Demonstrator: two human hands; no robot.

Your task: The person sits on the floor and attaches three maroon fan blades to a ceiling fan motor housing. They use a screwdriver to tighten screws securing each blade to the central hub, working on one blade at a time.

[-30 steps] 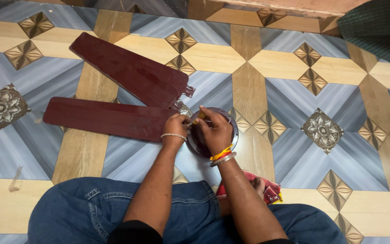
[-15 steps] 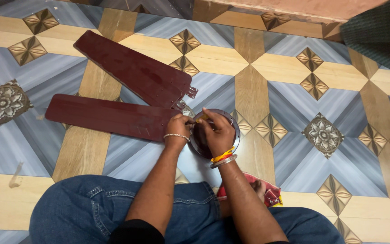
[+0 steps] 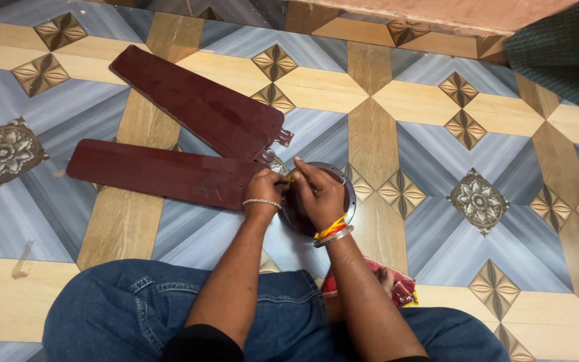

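Two dark maroon fan blades lie on the patterned tile floor: the upper blade (image 3: 199,104) runs diagonally, the lower blade (image 3: 162,171) lies almost level. Their inner ends meet the round dark fan motor hub (image 3: 343,191). My left hand (image 3: 266,188) pinches the lower blade's end at the hub. My right hand (image 3: 319,194) rests over the hub, fingers closed on a small yellow-tipped tool (image 3: 292,177) between both hands. Most of the hub is hidden under my hands.
My jeans-clad legs (image 3: 129,308) fill the bottom of the view. A red patterned cloth or packet (image 3: 397,285) lies by my right knee. A reddish step (image 3: 437,13) and a dark green mat (image 3: 564,47) border the far side.
Both hands stay at the hub with only small finger movements. The view has shifted slightly.
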